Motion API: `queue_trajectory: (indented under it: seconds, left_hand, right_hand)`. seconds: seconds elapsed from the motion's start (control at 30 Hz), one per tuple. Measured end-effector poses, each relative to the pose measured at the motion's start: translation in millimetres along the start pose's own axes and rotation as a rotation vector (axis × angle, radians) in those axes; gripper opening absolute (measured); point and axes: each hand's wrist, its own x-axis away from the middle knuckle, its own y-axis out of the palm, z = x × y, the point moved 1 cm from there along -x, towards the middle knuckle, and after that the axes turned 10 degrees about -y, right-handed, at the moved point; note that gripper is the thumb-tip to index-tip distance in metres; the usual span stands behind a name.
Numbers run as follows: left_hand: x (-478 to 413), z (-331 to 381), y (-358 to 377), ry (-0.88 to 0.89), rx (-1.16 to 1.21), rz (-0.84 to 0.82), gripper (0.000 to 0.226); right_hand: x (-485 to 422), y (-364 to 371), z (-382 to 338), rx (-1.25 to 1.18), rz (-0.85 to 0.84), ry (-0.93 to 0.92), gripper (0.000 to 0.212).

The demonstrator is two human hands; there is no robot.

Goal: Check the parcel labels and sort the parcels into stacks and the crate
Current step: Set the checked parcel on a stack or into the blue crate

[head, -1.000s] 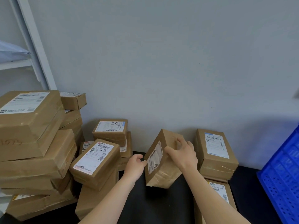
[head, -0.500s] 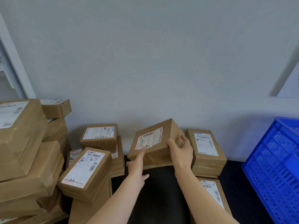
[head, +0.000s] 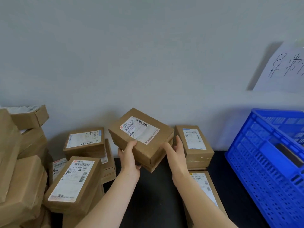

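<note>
Head: parcel [head: 146, 151] label [head: 139, 130] reads 611B 403 B05.

1 wide-angle head view, forward and down, near the parcel [head: 141, 134], toward the wall [head: 148, 55].

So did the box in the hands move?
Yes. The box has been turned label-up and lifted: its top now sits above the top of the labelled parcel on its right, while earlier the two tops were level.
</note>
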Motion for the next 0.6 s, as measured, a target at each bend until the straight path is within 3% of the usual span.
queue_trajectory:
  seconds: [0.13,0.4,0.6]
  left_hand:
    - [6,2,8,0.072,-0.086,-0.078,0.048]
    - [37,-11,45,0.190,-0.258,-0.273,0.040]
    - [63,-34,88,0.217,-0.327,-0.388,0.044]
  right_hand:
    - [-3,-18,-11,0.062,0.097,-0.016,0.066]
    - [8,-56,-36,0.065,0.176,-0.064,0.028]
    - [15,-105,-55,0.159,0.309,-0.192,0.019]
